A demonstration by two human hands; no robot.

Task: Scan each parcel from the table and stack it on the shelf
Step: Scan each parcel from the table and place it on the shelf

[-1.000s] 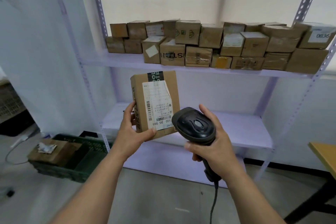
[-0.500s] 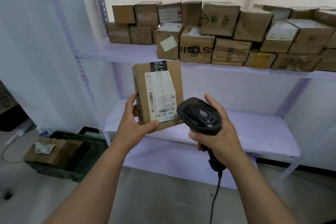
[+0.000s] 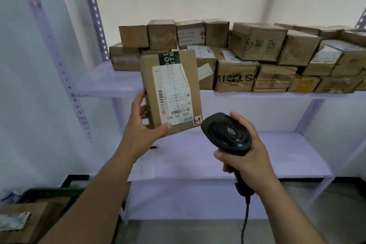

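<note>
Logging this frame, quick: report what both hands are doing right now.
Left hand: closed on the labelled parcel, held upright in front of the shelf.
Right hand: closed on the black scanner by its handle.

Left hand [image 3: 143, 130]: bare, no glove, no ring or other jewellery showing; short, plain thumbnail visible.
Right hand [image 3: 245, 150]: bare, no glove, no ring showing on the fingers in view.
Left forearm [image 3: 95, 194]: bare from wrist to the frame's lower edge; no sleeve, watch or band.
Right forearm [image 3: 285, 208]: bare along all that shows; no sleeve, watch or band.
Markings: none seen on either arm.
</note>
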